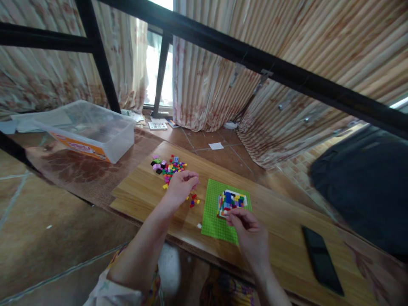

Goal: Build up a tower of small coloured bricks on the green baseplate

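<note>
A patterned sleeve (108, 293) sits lowest in view, and from it the left forearm reaches out over the wooden desk (143, 191). The left hand (181, 185) hovers at the near edge of a scatter of loose bricks (167, 166), its fingers curled together. Whether they pinch a piece cannot be made out. The right hand (250, 233) rests at the near side of the block build (231, 201), a multicoloured cube standing on the green baseplate (212, 212). Its fingers are bunched together against the cube's lower edge, and anything held between them is hidden. Judging by this, a brick would seat best if it were lined up square over the studs and pressed straight down, with the other hand steadying the baseplate so it does not slide. A dark phone (321, 259) lies well to the right. A clear plastic box (92, 131) stands far left on the floor.
</note>
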The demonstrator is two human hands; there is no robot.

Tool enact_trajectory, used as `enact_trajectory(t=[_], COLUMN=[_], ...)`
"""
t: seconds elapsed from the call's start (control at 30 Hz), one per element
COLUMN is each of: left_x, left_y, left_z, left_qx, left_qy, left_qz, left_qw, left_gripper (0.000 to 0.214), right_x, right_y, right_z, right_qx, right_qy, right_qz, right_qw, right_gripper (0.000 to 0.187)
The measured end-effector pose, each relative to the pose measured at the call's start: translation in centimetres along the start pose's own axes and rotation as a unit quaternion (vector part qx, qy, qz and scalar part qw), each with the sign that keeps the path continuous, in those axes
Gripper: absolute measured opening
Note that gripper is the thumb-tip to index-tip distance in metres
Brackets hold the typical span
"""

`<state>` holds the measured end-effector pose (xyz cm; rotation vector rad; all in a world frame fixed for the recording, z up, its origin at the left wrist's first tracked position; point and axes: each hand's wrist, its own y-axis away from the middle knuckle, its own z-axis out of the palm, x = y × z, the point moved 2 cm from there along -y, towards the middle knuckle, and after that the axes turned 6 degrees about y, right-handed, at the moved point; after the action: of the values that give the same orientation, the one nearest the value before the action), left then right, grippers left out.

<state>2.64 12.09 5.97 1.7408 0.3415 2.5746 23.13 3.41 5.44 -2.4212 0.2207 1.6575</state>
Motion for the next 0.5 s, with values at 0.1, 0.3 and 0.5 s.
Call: enact_trajectory(t=[0.1,0.3,0.5], left_x=[-0.7,-0.8,-0.2], left_y=[-0.4,-0.6,-0.1], left_z=[0.3,0.3,0.3], left_qx=[-0.007,0.008,0.009], left_qy=[-0.013,-0.008,0.002], left_qz=[-0.001,0.006,-0.002], left_qw=[1.000,1.000,1.000], left_gripper=[0.008,0.006,0.005], right_x=[0.2,-0.6,-0.8], right_y=[0.5,4.4,6.3], right_z=[0.4,4.0,6.9], right_qx=[-0.018,-0.148,-0.212], right_qy=[0.072,0.196,0.222], right_qz=[-0.043,-0.142,-0.211], right_qw=[0.996,0.959,0.928], right_gripper=[0.017,0.017,0.023])
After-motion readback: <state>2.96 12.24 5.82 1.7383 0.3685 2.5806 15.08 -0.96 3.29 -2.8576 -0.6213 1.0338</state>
